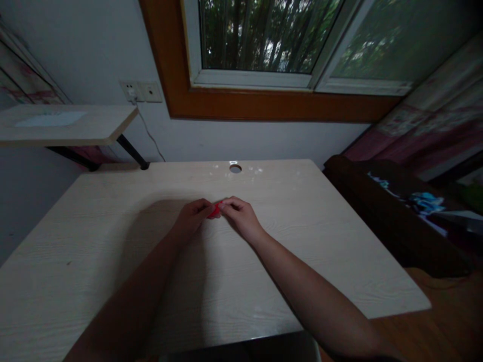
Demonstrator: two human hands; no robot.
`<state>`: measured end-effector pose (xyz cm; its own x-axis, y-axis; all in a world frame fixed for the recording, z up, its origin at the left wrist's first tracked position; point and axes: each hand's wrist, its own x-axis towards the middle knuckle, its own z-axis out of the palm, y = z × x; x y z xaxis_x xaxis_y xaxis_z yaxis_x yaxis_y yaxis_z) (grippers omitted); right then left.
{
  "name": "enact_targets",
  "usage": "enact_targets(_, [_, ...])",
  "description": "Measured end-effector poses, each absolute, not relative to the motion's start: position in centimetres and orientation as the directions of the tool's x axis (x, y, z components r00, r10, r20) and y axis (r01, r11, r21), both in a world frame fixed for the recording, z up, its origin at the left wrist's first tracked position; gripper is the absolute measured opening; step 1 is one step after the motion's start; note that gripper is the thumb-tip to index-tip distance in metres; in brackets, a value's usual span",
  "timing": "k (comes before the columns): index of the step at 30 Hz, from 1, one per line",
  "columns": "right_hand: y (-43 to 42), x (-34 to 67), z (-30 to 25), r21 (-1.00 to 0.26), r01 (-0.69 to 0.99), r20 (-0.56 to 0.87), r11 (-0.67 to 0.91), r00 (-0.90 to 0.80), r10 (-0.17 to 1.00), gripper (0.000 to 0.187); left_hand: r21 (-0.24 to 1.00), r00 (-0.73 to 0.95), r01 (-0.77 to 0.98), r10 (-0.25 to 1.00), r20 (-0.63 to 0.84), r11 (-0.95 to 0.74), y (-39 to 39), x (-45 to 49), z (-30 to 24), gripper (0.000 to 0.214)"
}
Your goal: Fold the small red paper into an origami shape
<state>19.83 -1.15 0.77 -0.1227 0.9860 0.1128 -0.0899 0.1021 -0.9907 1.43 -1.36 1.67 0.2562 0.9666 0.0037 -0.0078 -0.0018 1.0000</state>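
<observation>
Between both hands is a small red piece [215, 211], too small and too covered by fingers to tell its kind. My left hand [191, 217] is closed, with thumb and fingers pinching the red piece from its left side. From the right, my right hand [240, 211] also pinches it with closed fingers. Both hands are over the middle of the pale wood-grain desk [294, 226]; whether they rest on its top, I cannot tell.
A round cable hole [235, 169] lies near the desk's back edge. At left a raised shelf [113, 123] on black legs bears a white sheet [51, 119]. A cord [149, 131] hangs from the wall socket [132, 92]. Dark brown furniture [350, 186] stands at right, beside a curtain.
</observation>
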Motion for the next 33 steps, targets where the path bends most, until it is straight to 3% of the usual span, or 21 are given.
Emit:
enact_targets(19, [-1.3,19.6,0.7,-0.981,-0.194,0.05,0.023,-0.138,0.989,0.026,0.991,0.299,0.119,0.954,0.022,-0.06,-1.4,1.5,1.5,0.031])
enact_targets(28, [-1.2,19.8,0.1,-0.991,-0.062,0.129,0.122,-0.128,0.983,0.019,0.976,0.293,0.203,0.956,0.012,-0.074,-1.2,1.4,1.5,0.027])
enact_targets(33, [-1.3,19.9,0.6,-0.986,-0.016,0.165,0.164,-0.112,0.98,0.017,0.988,0.303,0.146,0.953,0.001,-0.048,-1.4,1.5,1.6,0.027])
